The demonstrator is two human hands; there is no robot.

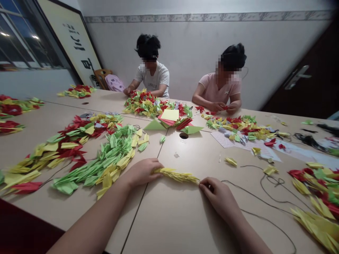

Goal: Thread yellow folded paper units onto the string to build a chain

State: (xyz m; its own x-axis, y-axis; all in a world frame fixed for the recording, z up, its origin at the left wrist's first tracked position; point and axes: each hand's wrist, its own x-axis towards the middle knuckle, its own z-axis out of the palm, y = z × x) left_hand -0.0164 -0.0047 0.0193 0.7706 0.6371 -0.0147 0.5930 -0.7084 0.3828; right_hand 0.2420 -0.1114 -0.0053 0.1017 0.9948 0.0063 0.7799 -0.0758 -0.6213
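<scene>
My left hand (145, 171) and right hand (215, 193) pinch a yellow folded-paper strand (180, 175); left of it, green folded papers (104, 160); right, dark cord (261, 199).

Pale wall (185, 49) with patterned border (201, 17), dark door (311, 93)

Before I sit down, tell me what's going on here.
The left hand holds one end of a yellow strip of folded paper, and the right hand pinches the other end. A dark cord lies to the right, green folded pieces to the left. Across the table, a person in pink handles red paper beside a person in white.
</scene>
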